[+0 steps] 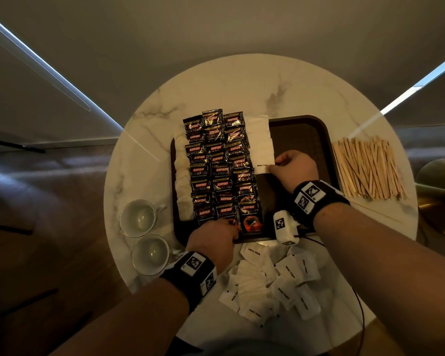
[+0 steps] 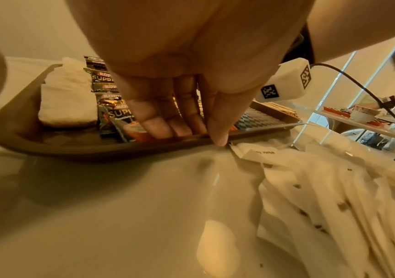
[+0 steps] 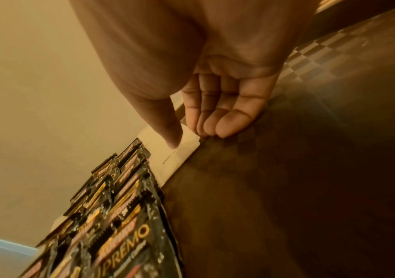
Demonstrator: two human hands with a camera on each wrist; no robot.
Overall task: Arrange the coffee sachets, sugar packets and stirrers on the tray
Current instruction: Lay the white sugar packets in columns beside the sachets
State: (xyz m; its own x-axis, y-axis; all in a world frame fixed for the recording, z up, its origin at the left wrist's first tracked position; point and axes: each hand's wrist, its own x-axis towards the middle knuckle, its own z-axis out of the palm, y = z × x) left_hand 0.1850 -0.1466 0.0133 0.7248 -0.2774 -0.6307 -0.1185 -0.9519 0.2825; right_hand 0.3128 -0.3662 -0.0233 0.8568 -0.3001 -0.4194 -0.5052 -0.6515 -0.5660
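A dark brown tray [image 1: 301, 140] on a round marble table carries three columns of black coffee sachets [image 1: 217, 163]. Beside them runs a column of white sugar packets [image 1: 258, 137]. My right hand [image 1: 288, 163] pinches the nearest sugar packet [image 1: 262, 168] at the foot of that column. In the right wrist view the thumb lies on this packet [image 3: 175, 158] and the fingers [image 3: 225, 124] curl at its edge, down on the tray [image 3: 287, 169]. My left hand [image 1: 213, 235] rests at the tray's near rim [image 2: 49, 144]. Its straight fingers [image 2: 158, 127] press on the front coffee sachets [image 2: 120, 116].
Loose sugar packets [image 1: 272, 281] are heaped on the table in front of the tray. A pile of wooden stirrers [image 1: 368, 168] lies right of it. Puffy white packets [image 1: 181, 176] line the tray's left side. Two cups [image 1: 138, 218] [image 1: 152, 254] stand at the left.
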